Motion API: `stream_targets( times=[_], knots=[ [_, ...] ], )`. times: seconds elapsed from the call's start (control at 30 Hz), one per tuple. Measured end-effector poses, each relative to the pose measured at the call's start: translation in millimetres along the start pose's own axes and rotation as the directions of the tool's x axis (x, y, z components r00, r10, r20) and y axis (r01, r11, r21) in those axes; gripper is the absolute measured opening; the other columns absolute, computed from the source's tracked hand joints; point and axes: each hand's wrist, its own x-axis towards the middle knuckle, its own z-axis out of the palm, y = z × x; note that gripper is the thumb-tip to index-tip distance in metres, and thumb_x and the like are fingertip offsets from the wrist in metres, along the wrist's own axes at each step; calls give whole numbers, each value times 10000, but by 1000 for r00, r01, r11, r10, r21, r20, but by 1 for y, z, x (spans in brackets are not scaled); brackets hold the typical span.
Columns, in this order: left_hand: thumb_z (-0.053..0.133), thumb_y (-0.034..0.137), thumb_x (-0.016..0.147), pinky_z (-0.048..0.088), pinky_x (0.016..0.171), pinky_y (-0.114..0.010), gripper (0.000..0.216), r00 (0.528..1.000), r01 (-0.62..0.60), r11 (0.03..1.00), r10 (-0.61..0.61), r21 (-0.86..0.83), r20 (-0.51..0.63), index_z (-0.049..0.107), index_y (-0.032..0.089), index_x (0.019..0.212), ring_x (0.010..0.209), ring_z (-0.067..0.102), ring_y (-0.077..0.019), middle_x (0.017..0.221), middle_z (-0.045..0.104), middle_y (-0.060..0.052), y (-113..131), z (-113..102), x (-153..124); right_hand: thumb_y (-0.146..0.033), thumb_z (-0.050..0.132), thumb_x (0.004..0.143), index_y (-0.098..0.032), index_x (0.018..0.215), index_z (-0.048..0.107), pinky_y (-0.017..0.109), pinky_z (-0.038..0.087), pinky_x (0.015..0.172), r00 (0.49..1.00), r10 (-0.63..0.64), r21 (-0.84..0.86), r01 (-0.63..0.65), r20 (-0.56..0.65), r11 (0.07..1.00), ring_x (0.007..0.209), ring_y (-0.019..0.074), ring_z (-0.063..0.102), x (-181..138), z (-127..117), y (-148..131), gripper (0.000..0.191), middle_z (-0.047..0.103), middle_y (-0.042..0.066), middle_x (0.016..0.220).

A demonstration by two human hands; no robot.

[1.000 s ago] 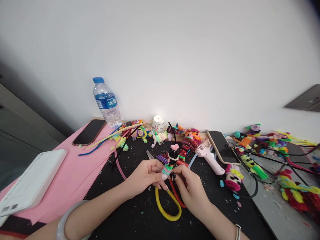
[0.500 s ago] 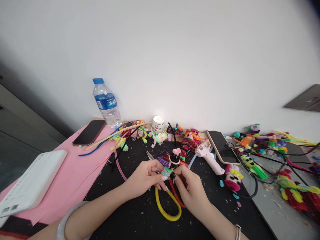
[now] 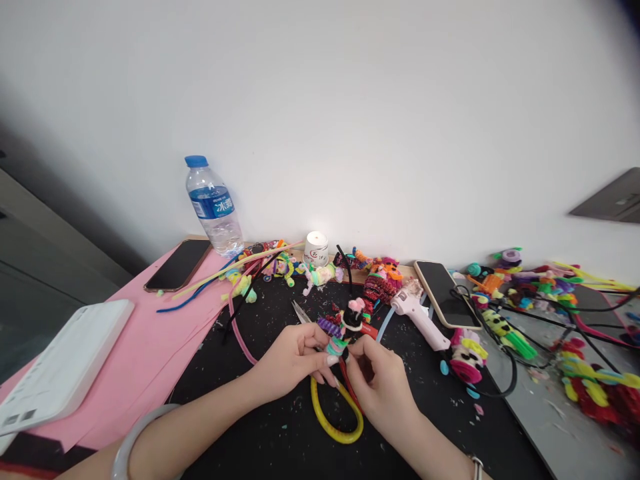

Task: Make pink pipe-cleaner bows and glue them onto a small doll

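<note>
A small pipe-cleaner doll [image 3: 338, 343] is upright between my two hands, with a black top, a pink tuft, a purple coil and green and teal bands. My left hand [image 3: 293, 357] is closed on its left side, thumb in front. On the right, my right hand [image 3: 383, 380] pinches the doll's lower right side, where a bit of black shows at the fingertips. Below them on the black mat [image 3: 260, 440] lies a pair of scissors [image 3: 340, 437] with yellow and red handles. Its blades point up and left, partly hidden by my left hand.
A pink hot glue gun [image 3: 420, 319] lies right of my hands beside a phone [image 3: 443, 293]. Behind stand a paper cup [image 3: 316, 249] and a water bottle [image 3: 213, 207] against the wall. Several pipe-cleaner dolls lie around. Left are another phone [image 3: 179, 265] and a white device [image 3: 70, 363] on pink paper.
The doll has shifted slightly to the right and tilted a little. My right fingers have moved slightly at its lower side; both hands keep their places.
</note>
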Motion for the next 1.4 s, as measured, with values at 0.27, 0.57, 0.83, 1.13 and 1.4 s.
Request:
stream_targets(
  times=[0.27,0.57,0.83,1.13,1.4],
  knots=[
    [660,266,751,457,502,-158,194,999,30,996,-31,-78,-21,551,124,824,594,670,-133,685,678,-35,4,0,0,-151,434,861,-180,878,532,208,376,504,999,-8,90,4,44,996,529,109,496,2,-5,-4,103,571,-3,678],
    [667,277,740,474,523,-187,216,1000,10,998,-10,-61,-9,542,122,825,610,677,-154,695,670,-33,1,-1,1,-167,434,864,-182,786,498,213,360,509,999,-1,55,-1,36,998,532,111,473,1,-3,0,101,531,-6,651],
    [650,274,750,485,538,-231,210,1000,-22,1000,23,2,-14,524,127,830,618,680,-180,709,655,-33,-1,1,-1,-154,444,843,-192,674,414,195,299,457,1000,-12,18,12,-3,1000,462,83,400,-1,0,-1,175,436,-47,555],
    [652,257,748,483,529,-218,197,999,-32,999,32,6,-7,538,125,837,614,677,-173,713,654,-31,0,0,1,-152,455,826,-183,670,458,195,300,448,1000,0,28,0,-9,1000,456,83,400,-1,0,-2,159,441,-46,544],
    [669,271,745,444,473,-134,191,999,41,987,-39,-156,16,561,125,807,540,647,-102,627,635,4,6,-4,0,-246,399,902,-184,832,509,222,340,505,994,5,176,-24,109,984,528,109,425,1,-9,3,144,493,-22,637]
  ],
)
